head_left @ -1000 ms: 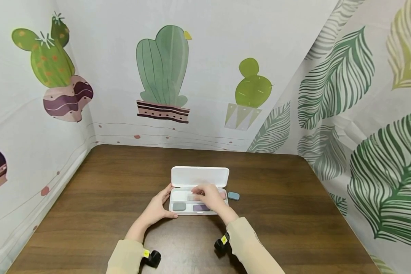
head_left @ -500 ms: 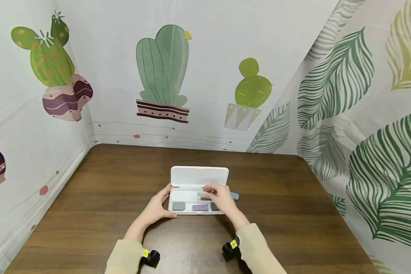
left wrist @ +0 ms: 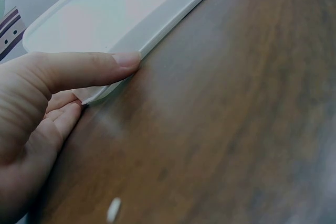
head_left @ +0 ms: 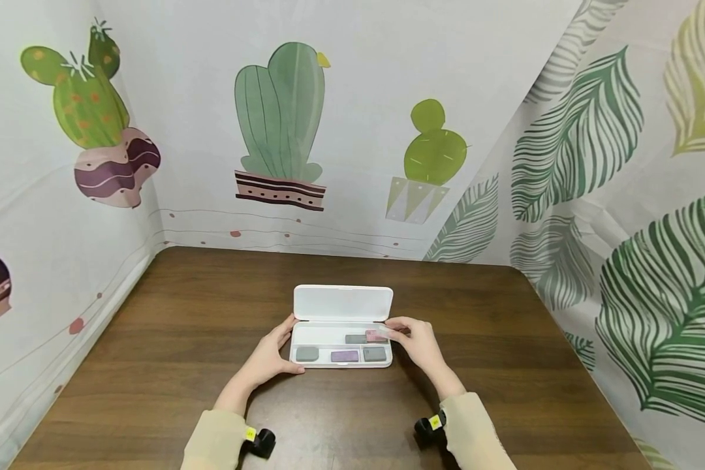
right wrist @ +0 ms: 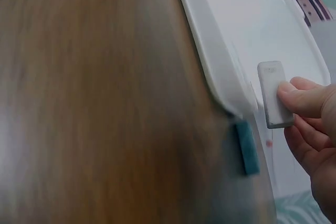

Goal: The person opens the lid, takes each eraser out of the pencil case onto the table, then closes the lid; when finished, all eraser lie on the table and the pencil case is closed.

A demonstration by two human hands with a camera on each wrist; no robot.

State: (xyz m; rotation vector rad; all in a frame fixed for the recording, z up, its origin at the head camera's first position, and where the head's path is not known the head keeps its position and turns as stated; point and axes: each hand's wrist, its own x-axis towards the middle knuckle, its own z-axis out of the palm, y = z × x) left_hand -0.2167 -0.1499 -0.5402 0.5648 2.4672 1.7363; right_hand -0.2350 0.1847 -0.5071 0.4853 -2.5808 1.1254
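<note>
Right hand [head_left: 416, 341] pinching a grey block [right wrist: 273, 95], apparently over the hinged white case [head_left: 319, 334]; left hand [head_left: 269, 356] gripping the case's left end.

Place: sheet-screened work corner; room type indeterminate.
Table [head_left: 523, 365]: brown wood-grain, lower centre.
Cactus-print backdrop [head_left: 364, 59]: upper left through centre.
Leaf-print sheet [head_left: 670, 294]: right.

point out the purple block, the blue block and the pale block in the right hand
Purple block [head_left: 344, 356]: head view, middle of its top face.
Blue block [right wrist: 247, 148]: right wrist view, middle of its visible side.
Pale block [right wrist: 271, 96]: right wrist view, uncovered broad face.
</note>
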